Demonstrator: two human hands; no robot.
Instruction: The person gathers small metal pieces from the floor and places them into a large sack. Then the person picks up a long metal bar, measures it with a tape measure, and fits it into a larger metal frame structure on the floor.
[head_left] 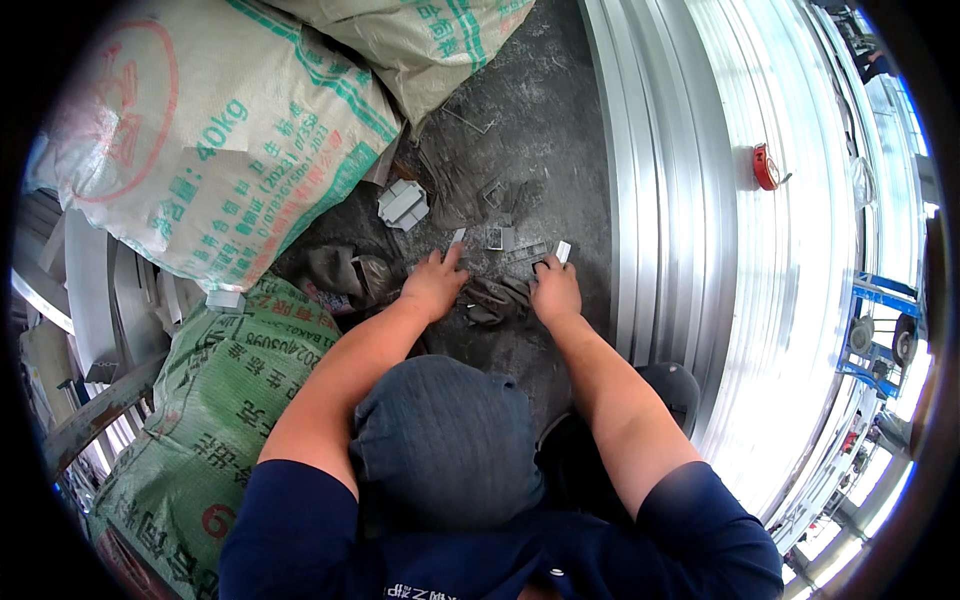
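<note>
While crouched over the floor (540, 120), left hand (433, 285) and right hand (556, 292) each pinch a small metal piece (562, 251), grips narrow.

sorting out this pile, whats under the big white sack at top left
The big white sack lies on a green sack and pale metal strips. Dark rags show at its lower edge; anything deeper is covered.

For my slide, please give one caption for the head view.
Left hand and right hand each hold small metal pieces on dusty floor.
</note>
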